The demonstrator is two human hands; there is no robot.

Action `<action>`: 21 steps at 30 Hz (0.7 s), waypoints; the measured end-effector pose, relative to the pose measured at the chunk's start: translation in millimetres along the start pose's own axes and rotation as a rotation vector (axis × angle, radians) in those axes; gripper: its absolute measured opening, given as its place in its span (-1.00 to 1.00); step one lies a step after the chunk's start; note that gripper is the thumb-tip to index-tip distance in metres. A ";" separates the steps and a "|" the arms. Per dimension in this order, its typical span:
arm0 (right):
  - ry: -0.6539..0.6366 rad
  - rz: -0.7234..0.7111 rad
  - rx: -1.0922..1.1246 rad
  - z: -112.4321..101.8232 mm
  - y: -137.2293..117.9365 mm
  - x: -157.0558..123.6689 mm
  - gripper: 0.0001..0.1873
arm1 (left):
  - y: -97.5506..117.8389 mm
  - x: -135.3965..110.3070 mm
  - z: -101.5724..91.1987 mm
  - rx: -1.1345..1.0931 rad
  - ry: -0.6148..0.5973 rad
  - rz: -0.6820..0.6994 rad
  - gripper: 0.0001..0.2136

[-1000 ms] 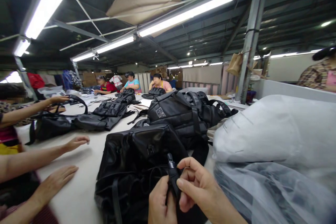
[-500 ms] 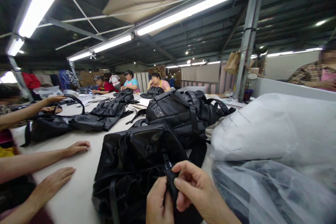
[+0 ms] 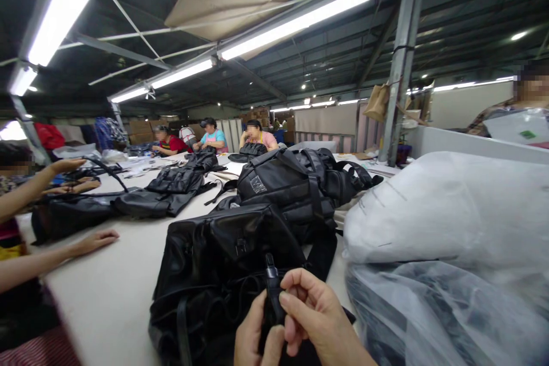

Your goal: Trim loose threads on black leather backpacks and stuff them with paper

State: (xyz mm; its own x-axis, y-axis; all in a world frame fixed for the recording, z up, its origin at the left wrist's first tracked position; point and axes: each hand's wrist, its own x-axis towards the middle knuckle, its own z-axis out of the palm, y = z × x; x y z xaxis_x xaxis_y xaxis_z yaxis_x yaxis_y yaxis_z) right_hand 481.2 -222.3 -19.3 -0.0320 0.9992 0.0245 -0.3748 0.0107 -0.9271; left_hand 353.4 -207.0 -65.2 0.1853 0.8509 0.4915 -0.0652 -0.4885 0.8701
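Note:
A black leather backpack (image 3: 214, 263) lies on the white table (image 3: 111, 291) right in front of me. Both my hands are at the bottom edge, pinching a black strap with a buckle end (image 3: 270, 291) that sticks up from the backpack. My left hand (image 3: 253, 340) grips the strap from the left with closed fingers. My right hand (image 3: 311, 309) curls round it from the right, thumb on top.
A second black backpack (image 3: 295, 189) rests behind the first. Plastic-wrapped bundles (image 3: 446, 240) pile up at my right. A co-worker's hand (image 3: 92, 242) lies flat on the table at left; more black bags (image 3: 158, 194) and seated people are further back. A steel post (image 3: 397, 63) stands at the right.
The co-worker's nearer hand has left the table and the other has drawn back to the left. My hands and the strap have slid slightly lower and left in view.

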 end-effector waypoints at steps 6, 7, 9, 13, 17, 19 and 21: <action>-0.162 0.004 -0.114 -10.8 -2.2 3.7 -0.57 | -7.5 -4.7 4.5 0.092 0.105 -0.012 -0.55; -0.172 0.001 -0.139 -11.3 -3.4 3.2 -0.60 | -8.7 -5.2 4.7 0.104 0.110 -0.023 -0.54; -0.159 -0.013 -0.179 -10.0 -5.9 1.2 -0.66 | -10.2 -5.5 4.5 0.114 0.105 -0.051 -0.52; -0.100 -0.057 -0.224 -2.1 -6.4 -2.7 -0.74 | -9.9 -4.3 3.0 0.082 0.091 -0.088 -0.52; -0.039 -0.116 -0.257 0.8 -0.8 -2.1 -0.82 | -9.6 -3.4 2.4 0.051 0.077 -0.076 -0.58; -0.019 -0.171 -0.289 -1.1 0.9 -1.4 -0.86 | -10.2 -3.1 2.3 0.055 0.089 -0.050 -0.61; -0.007 -0.218 -0.349 -4.1 0.4 -1.2 -0.90 | -10.5 -2.7 1.9 0.046 0.093 -0.043 -0.64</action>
State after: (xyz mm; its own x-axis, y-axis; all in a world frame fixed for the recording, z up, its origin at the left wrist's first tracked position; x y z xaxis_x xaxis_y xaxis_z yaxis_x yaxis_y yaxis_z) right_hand 484.9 -223.4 -21.2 0.0071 0.9718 0.2358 -0.0368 0.2359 -0.9711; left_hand 355.4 -204.5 -75.8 0.0950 0.8845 0.4568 -0.0133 -0.4577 0.8890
